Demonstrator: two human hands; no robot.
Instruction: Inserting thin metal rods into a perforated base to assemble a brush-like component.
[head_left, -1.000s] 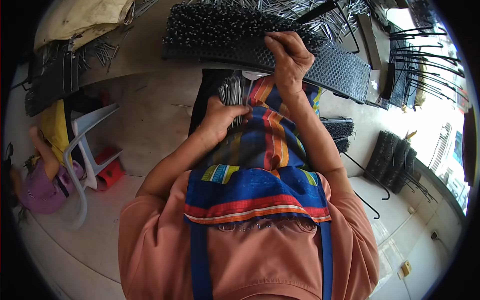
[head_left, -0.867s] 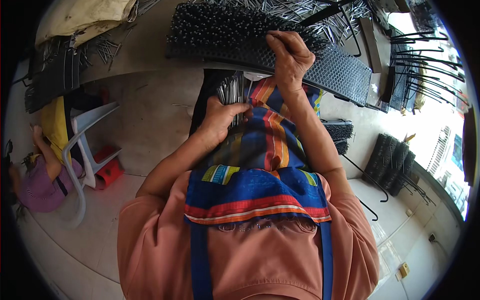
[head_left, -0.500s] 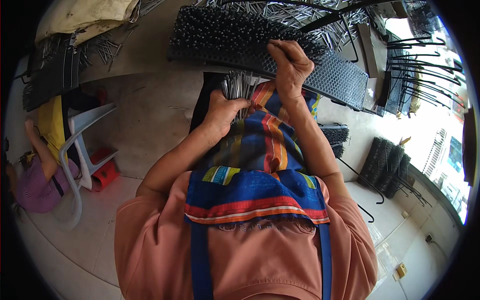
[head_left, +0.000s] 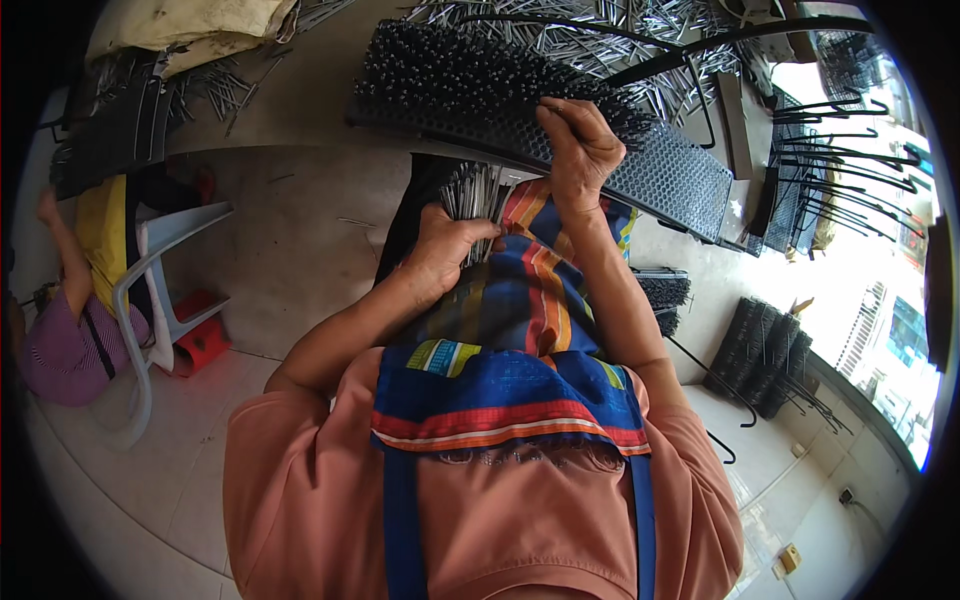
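Note:
A bundle of thin grey metal rods (head_left: 472,195) stands upright in my left hand (head_left: 440,248), the thumb pressed across its front above my lap. My right hand (head_left: 588,150) is over the front edge of a long black perforated panel (head_left: 672,168), thumb and fingers pinched together; what they hold, if anything, is too small to make out. Dark, shiny-tipped rods (head_left: 470,80) stand densely in the holes at the panel's left and middle. Toward its right end, the holes show bare.
Loose metal rods (head_left: 590,45) lie heaped behind the panel. Black hooked rods (head_left: 850,165) stick out at the right. Dark bristly blocks (head_left: 760,355) stand on the floor. At left, another person (head_left: 85,345) is beside a grey chair (head_left: 150,290). A striped apron (head_left: 510,400) covers my lap.
The whole view has shifted slightly, so the panel and both hands sit a little lower. My left hand keeps its grip on the bundle; the right stays pinched at the panel.

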